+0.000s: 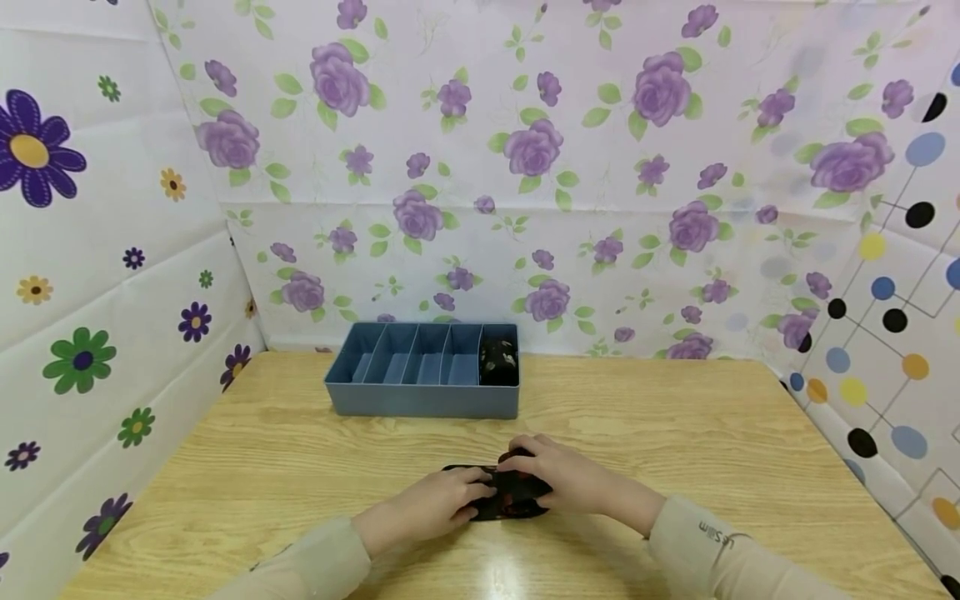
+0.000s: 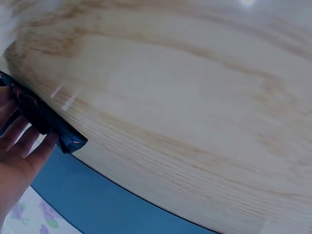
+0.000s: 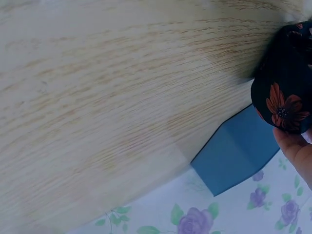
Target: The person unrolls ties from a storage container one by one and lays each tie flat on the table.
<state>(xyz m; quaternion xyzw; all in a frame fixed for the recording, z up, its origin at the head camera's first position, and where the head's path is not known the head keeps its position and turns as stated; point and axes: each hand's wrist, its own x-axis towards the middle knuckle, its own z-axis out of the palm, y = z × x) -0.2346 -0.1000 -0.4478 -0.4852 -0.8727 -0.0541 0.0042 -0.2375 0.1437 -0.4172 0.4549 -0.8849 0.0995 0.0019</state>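
Note:
A black cloth with orange flowers (image 1: 506,497) lies partly folded on the table in front of me, bunched thicker at its right end. My left hand (image 1: 444,500) holds its left part, fingers over the top and thumb by the near edge. Bent fingers (image 2: 30,148) meet the dark fabric in the left wrist view. At the other end my right hand (image 1: 566,477) grips the thick, rounded part, fingers over the far side and thumb at the near side. The right wrist view shows that rounded end (image 3: 280,105), with a large orange flower, above the fingertips.
Behind the hands stands a blue-grey box (image 1: 423,401) with several compartments side by side. Its rightmost compartment holds a rolled black patterned cloth (image 1: 498,358). Flowered sheeting (image 1: 465,275) hangs behind the wooden table (image 1: 637,417), and patterned sheets flank both sides.

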